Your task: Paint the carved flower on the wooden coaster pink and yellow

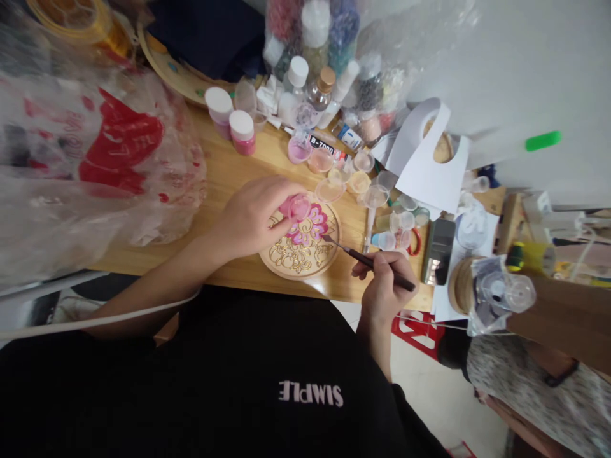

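A round wooden plaque (302, 270) with gold outlines and a pink-filled flower lies near the table's front edge. Over its upper left, my left hand (260, 213) grips a small clear cup of pink material (299, 207) between thumb and fingers. My right hand (386, 280), to the right of the plaque, is closed around a dark-handled palette knife (363, 258). The tool's small flat metal tip is at the right side of the pink flower; whether it touches the surface I cannot tell.
Several small plastic cups (329, 189) crowd just beyond the plaque, beside a B-7000 glue tube (324, 145). Pink powder jars (242, 132) stand at back left. A large plastic bag (119, 146) covers the left side. A phone (438, 251) lies at right, near red-handled scissors (415, 242).
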A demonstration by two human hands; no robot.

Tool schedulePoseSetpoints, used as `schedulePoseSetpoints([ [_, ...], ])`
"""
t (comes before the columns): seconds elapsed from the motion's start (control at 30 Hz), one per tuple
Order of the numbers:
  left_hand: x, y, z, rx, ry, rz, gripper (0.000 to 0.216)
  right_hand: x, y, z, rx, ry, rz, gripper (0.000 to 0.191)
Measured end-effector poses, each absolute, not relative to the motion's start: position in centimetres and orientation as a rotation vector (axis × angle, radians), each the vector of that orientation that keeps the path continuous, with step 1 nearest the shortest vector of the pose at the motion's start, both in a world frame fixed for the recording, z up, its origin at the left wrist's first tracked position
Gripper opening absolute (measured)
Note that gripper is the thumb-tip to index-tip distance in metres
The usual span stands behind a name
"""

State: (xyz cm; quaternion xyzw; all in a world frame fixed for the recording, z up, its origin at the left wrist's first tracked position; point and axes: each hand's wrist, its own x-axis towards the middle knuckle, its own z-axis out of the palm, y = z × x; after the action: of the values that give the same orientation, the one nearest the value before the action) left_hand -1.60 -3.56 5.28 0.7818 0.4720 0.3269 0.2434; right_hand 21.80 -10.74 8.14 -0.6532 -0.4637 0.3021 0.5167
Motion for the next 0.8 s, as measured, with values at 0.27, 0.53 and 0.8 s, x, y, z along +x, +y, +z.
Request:
schedulePoseSetpoints([
  [0.27,-1.50,-3.52,5.61,2.132,1.305,0.877,0.025,21.93,-10.85,8.01,-1.584,-1.140,0.732,0.018],
  [0.53,-1.52,-3.54,5.51,2.136,1.271,0.924,0.024,21.88,-10.82,8.06,-1.573,-1.130,0.731,0.018],
  [0.8,-1.60,-3.51,5.13,2.164,1.247,0.986,0.026,21.98,-10.69,8.05,-1.594,-1.122,0.732,0.019],
])
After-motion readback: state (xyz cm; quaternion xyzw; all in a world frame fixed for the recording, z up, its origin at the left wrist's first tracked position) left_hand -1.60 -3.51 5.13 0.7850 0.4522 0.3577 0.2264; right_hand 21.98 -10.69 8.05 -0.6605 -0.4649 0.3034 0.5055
